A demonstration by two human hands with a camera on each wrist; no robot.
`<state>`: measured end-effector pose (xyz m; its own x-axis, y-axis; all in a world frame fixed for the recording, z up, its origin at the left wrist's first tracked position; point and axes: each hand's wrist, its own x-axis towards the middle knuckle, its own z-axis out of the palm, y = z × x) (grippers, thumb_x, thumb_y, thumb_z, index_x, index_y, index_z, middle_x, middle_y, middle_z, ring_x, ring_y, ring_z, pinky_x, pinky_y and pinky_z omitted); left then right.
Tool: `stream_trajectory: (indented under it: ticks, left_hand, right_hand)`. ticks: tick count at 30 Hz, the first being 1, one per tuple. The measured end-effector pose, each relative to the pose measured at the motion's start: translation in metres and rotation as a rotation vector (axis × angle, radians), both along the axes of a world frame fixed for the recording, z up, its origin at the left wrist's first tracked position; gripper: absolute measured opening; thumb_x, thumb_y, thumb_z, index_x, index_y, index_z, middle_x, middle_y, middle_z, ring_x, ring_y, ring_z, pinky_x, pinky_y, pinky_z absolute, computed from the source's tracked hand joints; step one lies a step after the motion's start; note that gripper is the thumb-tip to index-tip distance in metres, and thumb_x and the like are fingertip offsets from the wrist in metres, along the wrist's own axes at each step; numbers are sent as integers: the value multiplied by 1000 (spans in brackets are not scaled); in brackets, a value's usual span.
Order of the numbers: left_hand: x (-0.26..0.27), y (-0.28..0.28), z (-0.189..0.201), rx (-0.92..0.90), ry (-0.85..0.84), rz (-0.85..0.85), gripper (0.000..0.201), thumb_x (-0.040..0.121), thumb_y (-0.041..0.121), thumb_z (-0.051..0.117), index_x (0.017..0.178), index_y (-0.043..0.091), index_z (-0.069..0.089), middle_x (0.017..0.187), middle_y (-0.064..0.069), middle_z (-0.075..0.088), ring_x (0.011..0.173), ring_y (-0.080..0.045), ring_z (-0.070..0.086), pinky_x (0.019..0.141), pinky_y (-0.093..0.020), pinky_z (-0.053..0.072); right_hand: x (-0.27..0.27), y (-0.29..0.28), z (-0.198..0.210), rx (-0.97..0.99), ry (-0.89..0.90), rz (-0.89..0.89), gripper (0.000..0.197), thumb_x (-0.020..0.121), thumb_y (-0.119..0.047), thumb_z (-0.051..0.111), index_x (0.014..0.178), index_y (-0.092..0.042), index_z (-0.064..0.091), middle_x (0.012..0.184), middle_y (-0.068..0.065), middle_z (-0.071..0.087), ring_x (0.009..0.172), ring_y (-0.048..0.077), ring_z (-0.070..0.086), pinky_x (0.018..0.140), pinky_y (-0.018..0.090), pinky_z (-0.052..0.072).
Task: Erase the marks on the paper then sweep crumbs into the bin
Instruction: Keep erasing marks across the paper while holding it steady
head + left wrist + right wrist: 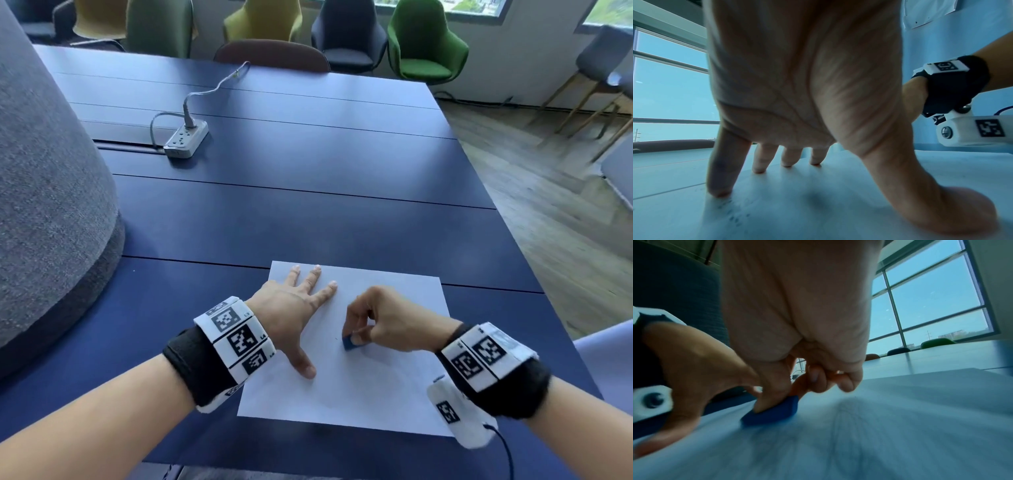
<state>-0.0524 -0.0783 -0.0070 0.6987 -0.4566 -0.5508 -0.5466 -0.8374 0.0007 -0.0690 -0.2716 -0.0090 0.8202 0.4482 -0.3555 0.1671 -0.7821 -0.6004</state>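
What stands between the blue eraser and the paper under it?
Nothing visible. The right hand pinches the eraser and presses it directly on the paper; the left hand lies flat beside it, apart from the eraser.

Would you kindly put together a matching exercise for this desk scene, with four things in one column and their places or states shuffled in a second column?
Things:
1. left hand
2. right hand
3. eraser
4. power strip

States or places:
A. blue, its edge down on the paper
B. far off on the table, with a cable plugged in
C. fingers spread, pressing the sheet flat
D. fingers curled, pinching a small block

Pairs: 1-C, 2-D, 3-A, 4-B
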Motion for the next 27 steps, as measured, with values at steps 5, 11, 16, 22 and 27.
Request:
stream_trajectory:
  ticks: [5,11,16,22,27]
  left_hand:
    - [0,1,1,-9,5,12,141,58,65,81,151,34,-19,160,0,-25,149,-28,-15,111,-44,27]
    - [1,1,-1,-4,-2,-2,142,57,67,80,152,32,-19,160,-3,-24,148,-31,-14,112,-45,27]
    - [0,1,-1,-12,-3,6,141,57,67,80,152,33,-19,160,-1,-24,149,-30,-14,112,-44,27]
    - [0,1,-1,-6,-2,-4,141,58,67,80,152,33,-18,160,-2,-23,149,-31,-13,113,-45,26]
    - [1,1,0,-4,-1,3,141,57,67,80,152,33,-19,160,-2,-23,149,-30,-13,113,-44,26]
  right_hand:
    - [16,4,-2,62,-121,-141,20,78,-3,67,77,-21,75,69,-3,67,53,0,53,50,9,39]
    - [-8,0,2,-23,-5,27,17,77,-6,70,77,-23,73,79,-3,70,73,11,63,66,25,51]
    - [7,4,-6,106,-129,-177,15,79,-5,68,79,-19,74,69,-5,66,57,0,54,53,11,40]
    - [-15,-2,0,24,-15,-17,21,76,-3,69,75,-23,74,75,-3,70,69,8,62,65,22,50]
    - [-3,0,-4,63,-103,-152,18,78,-4,68,78,-21,74,72,-2,68,60,4,56,53,10,41]
